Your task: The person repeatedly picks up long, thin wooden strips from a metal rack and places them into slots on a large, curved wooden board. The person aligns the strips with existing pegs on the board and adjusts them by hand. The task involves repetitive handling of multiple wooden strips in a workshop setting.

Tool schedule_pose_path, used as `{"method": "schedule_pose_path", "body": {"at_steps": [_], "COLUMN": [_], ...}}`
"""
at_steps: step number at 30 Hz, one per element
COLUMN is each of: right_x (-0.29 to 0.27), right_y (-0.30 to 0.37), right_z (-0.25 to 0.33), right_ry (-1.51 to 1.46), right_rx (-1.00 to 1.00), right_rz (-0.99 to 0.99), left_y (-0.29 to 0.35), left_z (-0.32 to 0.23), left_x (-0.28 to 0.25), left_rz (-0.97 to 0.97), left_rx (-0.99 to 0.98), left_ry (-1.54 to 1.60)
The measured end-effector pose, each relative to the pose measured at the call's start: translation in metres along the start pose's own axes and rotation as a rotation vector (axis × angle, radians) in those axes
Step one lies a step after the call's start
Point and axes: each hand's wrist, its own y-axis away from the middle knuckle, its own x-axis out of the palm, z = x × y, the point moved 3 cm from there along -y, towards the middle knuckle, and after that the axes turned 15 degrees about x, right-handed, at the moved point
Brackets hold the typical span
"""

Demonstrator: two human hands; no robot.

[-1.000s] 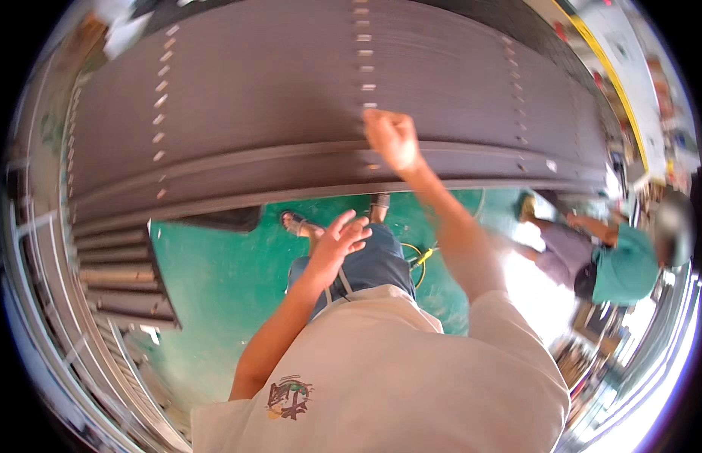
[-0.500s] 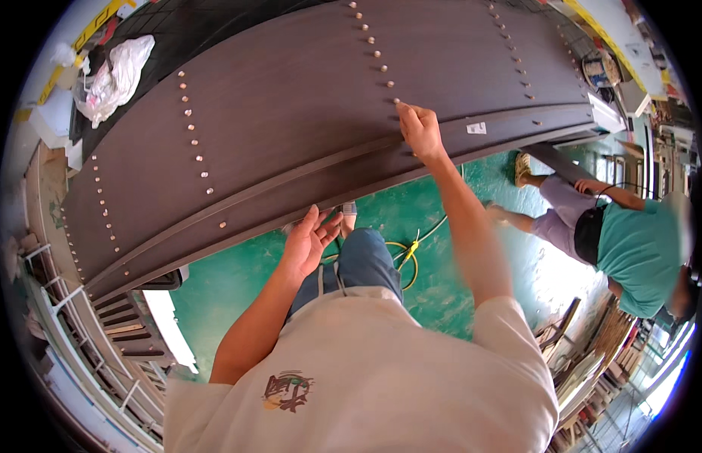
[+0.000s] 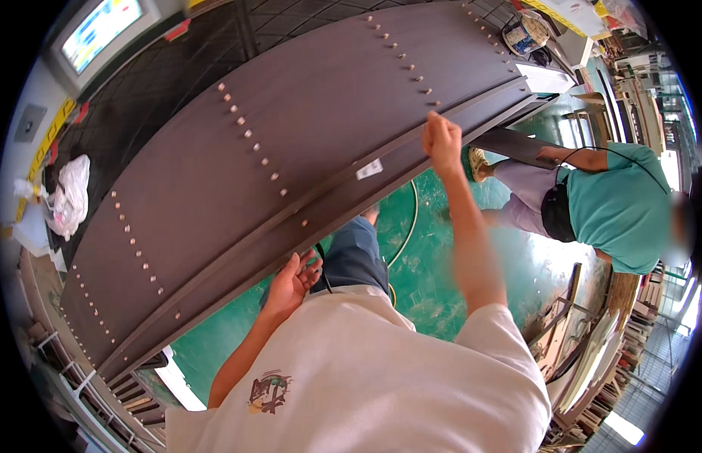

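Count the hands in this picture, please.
3: the wearer's left hand by the near edge of the brown board; the right hand, closed, over that edge further right; a co-worker's hand at a dark plank. The co-worker's other hand is hidden.

1. Before you, a dark, grid-lined bed (image 3: 170, 94) is supporting a broad brown panel (image 3: 313, 113).
2. Near the bed's left side, a white plastic bag (image 3: 69, 198) is lying.
3. Your panel is carrying rows of small pale pegs (image 3: 247, 134) and, near its closer edge, a white label (image 3: 369, 168).
4. Your green floor (image 3: 434, 291) is bearing a pale hose (image 3: 414, 219).
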Motion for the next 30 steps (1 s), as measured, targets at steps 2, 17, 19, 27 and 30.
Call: {"method": "schedule_pose_path", "body": {"at_steps": [2,17,19,27,30], "right_x": [-0.036,-0.263,-0.346,-0.447,-0.447], "right_y": [-0.042,-0.250,-0.304,-0.390,-0.386], "right_z": [0.018,0.049,0.061,0.066,0.072], "right_ry": [-0.014,-0.094,-0.123,-0.044,-0.202], "right_rx": [0.009,-0.082,-0.007,0.165,0.135], "right_rz": [0.014,0.080,-0.164,-0.174,-0.205], "left_y": [-0.020,-0.098,-0.104,-0.126,-0.119], "left_z": [0.008,0.082,0.086,0.090,0.098], "left_x": [0.024,0.165,0.164,0.157,0.152], "left_rz": [-0.004,-0.455,-0.492,-0.622,-0.666], "left_rx": [-0.019,0.301,0.326,0.285,0.338], "left_ry": [-0.035,0.040,-0.003,-0.011,0.029]}}
